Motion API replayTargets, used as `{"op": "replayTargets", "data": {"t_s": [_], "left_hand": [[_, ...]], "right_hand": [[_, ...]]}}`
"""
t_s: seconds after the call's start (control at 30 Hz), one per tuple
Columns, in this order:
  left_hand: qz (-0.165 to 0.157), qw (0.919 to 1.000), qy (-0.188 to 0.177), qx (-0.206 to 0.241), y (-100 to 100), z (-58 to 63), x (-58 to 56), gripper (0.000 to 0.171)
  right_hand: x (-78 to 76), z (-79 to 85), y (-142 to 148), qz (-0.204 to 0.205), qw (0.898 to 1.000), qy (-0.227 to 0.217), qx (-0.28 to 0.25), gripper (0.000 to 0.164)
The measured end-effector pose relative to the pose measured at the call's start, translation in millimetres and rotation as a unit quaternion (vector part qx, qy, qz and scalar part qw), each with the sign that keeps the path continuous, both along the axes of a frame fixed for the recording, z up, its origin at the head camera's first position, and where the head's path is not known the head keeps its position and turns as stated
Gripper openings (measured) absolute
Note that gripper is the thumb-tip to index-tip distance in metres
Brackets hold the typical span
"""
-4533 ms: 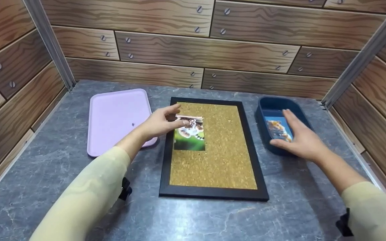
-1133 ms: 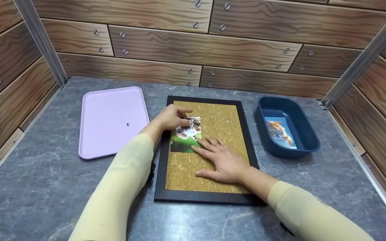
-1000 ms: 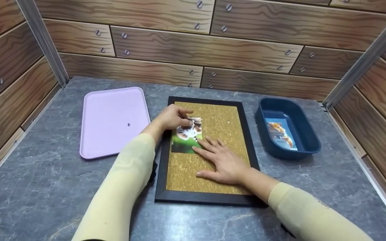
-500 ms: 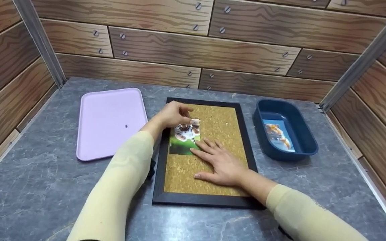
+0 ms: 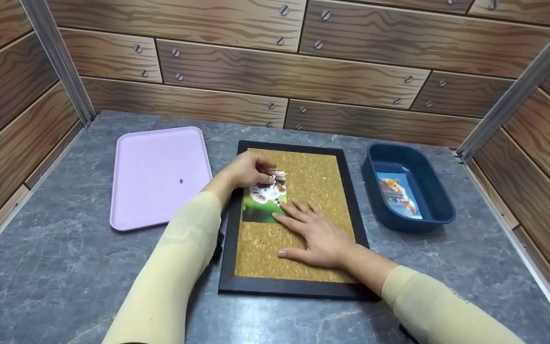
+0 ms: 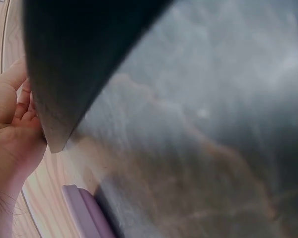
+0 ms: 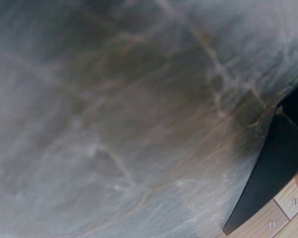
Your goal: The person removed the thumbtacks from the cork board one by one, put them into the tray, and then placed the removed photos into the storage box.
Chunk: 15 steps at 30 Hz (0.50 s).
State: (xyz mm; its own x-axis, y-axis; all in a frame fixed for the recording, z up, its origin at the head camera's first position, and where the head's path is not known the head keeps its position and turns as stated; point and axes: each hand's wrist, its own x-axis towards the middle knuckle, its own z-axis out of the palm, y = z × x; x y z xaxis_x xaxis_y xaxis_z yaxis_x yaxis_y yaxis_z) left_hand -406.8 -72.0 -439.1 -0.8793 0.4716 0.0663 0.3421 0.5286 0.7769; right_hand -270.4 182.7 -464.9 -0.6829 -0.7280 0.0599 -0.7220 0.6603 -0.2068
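A cork board with a black frame lies on the table. On its left side lies a photo of an animal on green. My left hand is over the photo's upper part, with bent fingers and the thumb tip touching it; whether anything small sits under the fingertips is hidden. My right hand lies flat and spread on the cork, its fingertips resting on the photo's lower right edge. In the left wrist view the left hand is partly behind the black frame. The right wrist view mostly shows table.
A lilac tray with a small dark object on it lies left of the board. To the right stands a dark blue container with another photo inside, showing an orange and white animal. Wood-patterned walls enclose the table.
From above the blue container, my right hand has come left onto the cork and photo. The left hand has shifted slightly right on the photo. In the last second both hands stay nearly still.
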Motion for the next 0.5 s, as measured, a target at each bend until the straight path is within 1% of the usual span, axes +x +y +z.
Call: {"op": "replayTargets", "data": {"t_s": [0.2,0.5], "left_hand": [[0.007,0.9999,0.003,-0.010,0.8,-1.0,-1.2,0.039],[0.002,0.9995,0.007,-0.029,0.2,-0.1,-3.5,0.034]], "right_hand": [[-0.8,0.2,0.3,0.005,1.000,0.008,-0.001,0.086],[-0.7,0.4,0.4,0.006,1.000,0.012,-0.002,0.087]]}}
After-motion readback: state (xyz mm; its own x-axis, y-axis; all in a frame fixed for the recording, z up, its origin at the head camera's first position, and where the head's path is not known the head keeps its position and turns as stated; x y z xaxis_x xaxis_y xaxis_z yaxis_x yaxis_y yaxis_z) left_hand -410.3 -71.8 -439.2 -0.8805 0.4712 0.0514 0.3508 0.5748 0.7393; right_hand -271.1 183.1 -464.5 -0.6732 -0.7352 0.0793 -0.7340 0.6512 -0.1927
